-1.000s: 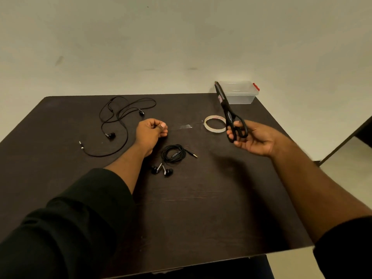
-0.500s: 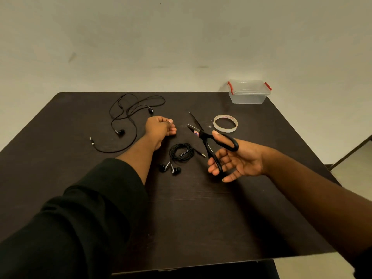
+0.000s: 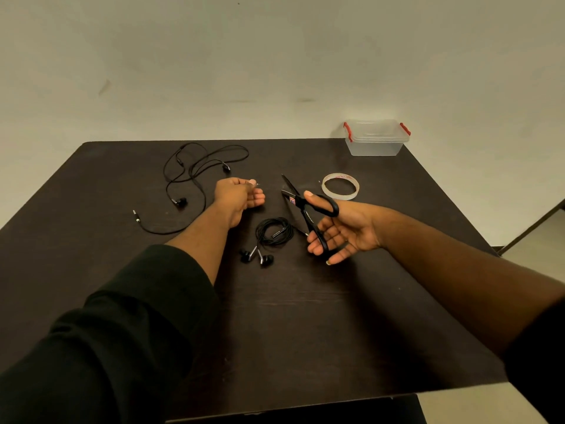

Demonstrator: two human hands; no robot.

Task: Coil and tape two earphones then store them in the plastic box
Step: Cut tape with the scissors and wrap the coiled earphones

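Dark brown wooden table (image 3: pixel 305 316) against a pale wall. On its far right corner, a clear plastic box (image 3: pixel 375 145) with red clips, lid on. Nearer, just left of the box and well apart from it, a flat ring of clear tape (image 3: pixel 340 186). On the far left, a loose black wired earphone (image 3: pixel 195 175), cable sprawled in open loops, plug end trailing toward the near left. Near the middle, a second black earphone wound into a tight coil (image 3: pixel 274 231), its two earbuds lying side by side just in front of the coil. Left hand (image 3: pixel 237 197) between the loose earphone and the coil, raised a little, fingers curled, thumb and forefinger pinched together on something small and pale at the tip; too small to tell what. Right hand (image 3: pixel 342 231) just right of the coil, palm up, gripping black-handled scissors (image 3: pixel 305 209): thumb through the upper loop, fingers curled through the lower one, blades parted and pointing toward the left hand. Black sleeves on both forearms.
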